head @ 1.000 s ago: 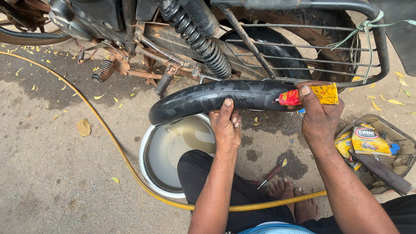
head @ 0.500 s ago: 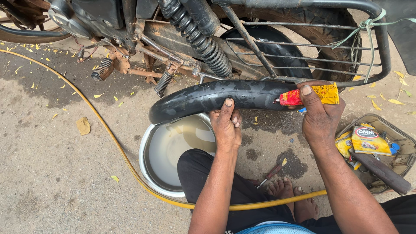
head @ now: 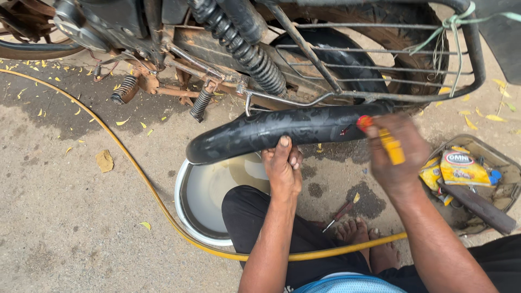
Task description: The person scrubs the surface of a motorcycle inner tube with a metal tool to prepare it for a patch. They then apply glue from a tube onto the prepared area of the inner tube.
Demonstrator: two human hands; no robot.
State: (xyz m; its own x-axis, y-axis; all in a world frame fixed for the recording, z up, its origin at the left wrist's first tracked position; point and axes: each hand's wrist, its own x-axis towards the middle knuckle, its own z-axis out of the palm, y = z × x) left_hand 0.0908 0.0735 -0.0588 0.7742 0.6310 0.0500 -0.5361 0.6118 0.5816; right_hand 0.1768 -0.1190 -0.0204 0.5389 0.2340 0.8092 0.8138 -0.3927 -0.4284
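We see only part of the motorcycle (head: 282,49): its upper body runs off the top edge, and its rear wheel sits half hidden behind a wire guard (head: 380,59). Our right hand (head: 396,157) is blurred, so the small yellow tube (head: 392,146) in it is hard to make out; the fingers are curled around it, and its red cap end (head: 363,121) sits against the black inner tube (head: 282,130), though we cannot tell whether it truly touches. The inner tube stretches across the middle, just below the guard, its right end lost behind the right hand. Our left hand (head: 283,165) grips it from below near its middle, thumb up over the front of the rubber, fingers wrapped behind and out of sight. Directly under the tube and the left hand lies a round metal basin (head: 187,209) of cloudy water, partly covered by our dark trouser knee. A yellow hose (head: 135,173) curves over the concrete ground (head: 65,228) around the basin and passes our bare feet (head: 361,233). To the right, a tray (head: 504,163) is cut by the frame edge and holds yellow packets (head: 461,168) and a dark handle (head: 477,206).
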